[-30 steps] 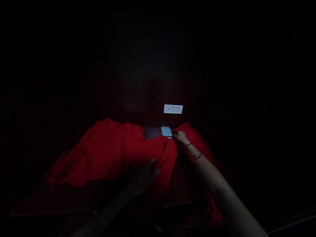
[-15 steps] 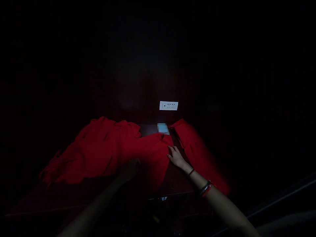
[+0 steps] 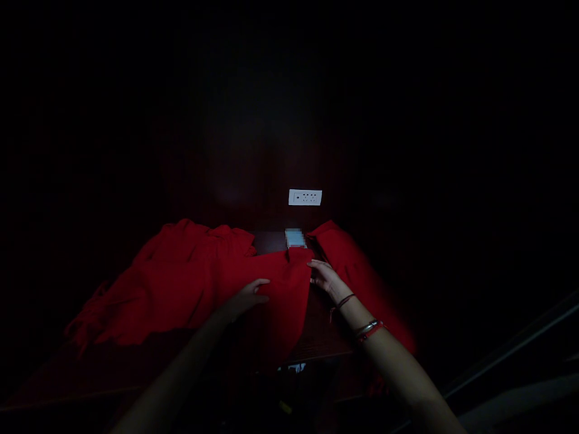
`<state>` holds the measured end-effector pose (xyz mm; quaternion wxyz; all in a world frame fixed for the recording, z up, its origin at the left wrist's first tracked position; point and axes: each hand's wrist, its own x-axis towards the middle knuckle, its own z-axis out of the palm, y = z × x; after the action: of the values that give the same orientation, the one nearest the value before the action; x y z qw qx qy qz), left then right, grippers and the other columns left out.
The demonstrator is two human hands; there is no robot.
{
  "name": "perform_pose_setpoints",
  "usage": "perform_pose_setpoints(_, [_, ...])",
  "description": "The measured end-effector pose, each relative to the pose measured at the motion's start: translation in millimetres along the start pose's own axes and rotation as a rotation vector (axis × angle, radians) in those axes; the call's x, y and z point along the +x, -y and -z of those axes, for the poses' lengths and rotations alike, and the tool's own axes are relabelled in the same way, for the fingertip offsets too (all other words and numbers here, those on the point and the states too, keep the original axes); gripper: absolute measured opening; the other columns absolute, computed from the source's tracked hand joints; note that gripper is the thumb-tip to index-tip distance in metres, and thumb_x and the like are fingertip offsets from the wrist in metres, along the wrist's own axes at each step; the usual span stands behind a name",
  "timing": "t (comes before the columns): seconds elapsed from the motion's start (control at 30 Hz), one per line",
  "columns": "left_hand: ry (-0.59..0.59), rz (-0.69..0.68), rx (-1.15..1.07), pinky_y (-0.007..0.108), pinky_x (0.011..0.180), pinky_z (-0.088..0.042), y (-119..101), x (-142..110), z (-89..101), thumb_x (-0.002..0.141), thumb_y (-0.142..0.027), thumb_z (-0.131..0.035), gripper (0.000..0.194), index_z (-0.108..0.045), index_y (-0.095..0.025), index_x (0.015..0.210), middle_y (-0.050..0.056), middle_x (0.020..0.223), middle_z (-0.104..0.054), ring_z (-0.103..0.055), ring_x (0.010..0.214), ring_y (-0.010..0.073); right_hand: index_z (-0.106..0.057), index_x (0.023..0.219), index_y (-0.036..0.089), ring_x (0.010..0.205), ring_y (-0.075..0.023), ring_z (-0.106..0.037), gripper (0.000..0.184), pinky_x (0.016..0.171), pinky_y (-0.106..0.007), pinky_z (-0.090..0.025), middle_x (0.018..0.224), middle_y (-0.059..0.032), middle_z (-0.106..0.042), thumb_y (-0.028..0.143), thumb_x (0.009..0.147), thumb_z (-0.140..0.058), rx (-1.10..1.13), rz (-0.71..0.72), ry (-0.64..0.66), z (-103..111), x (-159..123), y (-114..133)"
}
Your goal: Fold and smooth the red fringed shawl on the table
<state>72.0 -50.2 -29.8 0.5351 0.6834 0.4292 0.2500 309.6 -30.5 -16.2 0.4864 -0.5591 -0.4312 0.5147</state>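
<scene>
Since the frame from half a second ago, the right hand (image 3: 326,278) has come up to the right edge of the red cloth (image 3: 287,289), the cloth's upper right corner has shifted into a small raised fold, and the left hand (image 3: 246,298) has spread its fingers. From where I stand, the cloth lies over the table (image 3: 328,337), its long axis running left to right, from a fringed end by the left side to that right edge, which slants from the far side down to the near edge. The right hand is the nearer of the 2 to this edge: its fingertips meet it near the upper corner, so the cloth stretches away to their left. Whether they pinch the fabric or only touch it, I can't tell. The left hand is over the middle of the cloth, towards the near edge, thumb and fingers apart and nothing grasped; in this gloom I can't say whether it touches. Just beyond the raised corner sits a pale, blurred rectangle (image 3: 295,239), and a 2nd stretch of red fabric (image 3: 355,265) slopes down past the right hand. Farther back, a white socket panel (image 3: 305,198) shows on the dark wall (image 3: 253,181).
</scene>
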Motion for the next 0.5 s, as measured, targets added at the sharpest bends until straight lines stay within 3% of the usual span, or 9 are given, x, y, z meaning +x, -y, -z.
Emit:
perform_pose_setpoints(0.1, [0.019, 0.040, -0.018, 0.023, 0.063, -0.042, 2, -7, 16.3, 0.062, -0.023, -0.053, 0.062, -0.031, -0.018, 0.120, 0.002, 0.097, -0.057, -0.055, 0.076, 0.0141, -0.049, 0.087, 0.019, 0.065, -0.0096, -0.053, 0.021, 0.062, -0.027, -0.046, 0.079, -0.0002, -0.054, 0.021, 0.067, -0.043, 0.218, -0.021, 0.077, -2, -4, 2])
perform_pose_setpoints(0.23, [0.030, 0.147, 0.268, 0.022, 0.062, -0.042, 5, 8, 30.7, 0.065, -0.033, -0.054, 0.067, -0.029, -0.014, 0.124, 0.004, 0.093, -0.059, -0.055, 0.076, 0.0157, -0.046, 0.103, 0.025, 0.057, -0.0075, -0.050, 0.046, 0.058, -0.024, -0.043, 0.070, 0.0040, -0.051, 0.011, 0.060, -0.041, 0.238, -0.049, 0.091, -14, -8, -7])
perform_pose_setpoints(0.37, [-0.173, 0.101, 0.677, 0.023, 0.079, -0.038, 2, 54, 25.2, 0.076, -0.038, -0.040, 0.050, -0.042, -0.007, 0.116, 0.013, 0.114, -0.050, -0.050, 0.099, 0.0188, -0.042, 0.108, 0.022, 0.063, -0.0101, -0.050, 0.055, 0.062, -0.024, -0.041, 0.077, 0.0022, -0.053, 0.011, 0.055, -0.048, -0.024, 0.042, -0.153, -29, -5, -22])
perform_pose_setpoints(0.5, [-0.231, 0.054, 0.836, 0.034, 0.091, -0.029, 5, 91, 13.3, 0.081, -0.036, -0.031, 0.043, -0.044, -0.014, 0.116, 0.013, 0.122, -0.043, -0.038, 0.112, 0.0226, -0.034, 0.114, 0.017, 0.081, -0.0145, -0.050, 0.068, 0.074, -0.026, -0.040, 0.098, -0.0049, -0.051, 0.018, 0.051, -0.059, -0.270, 0.096, -0.364, -39, 5, -32])
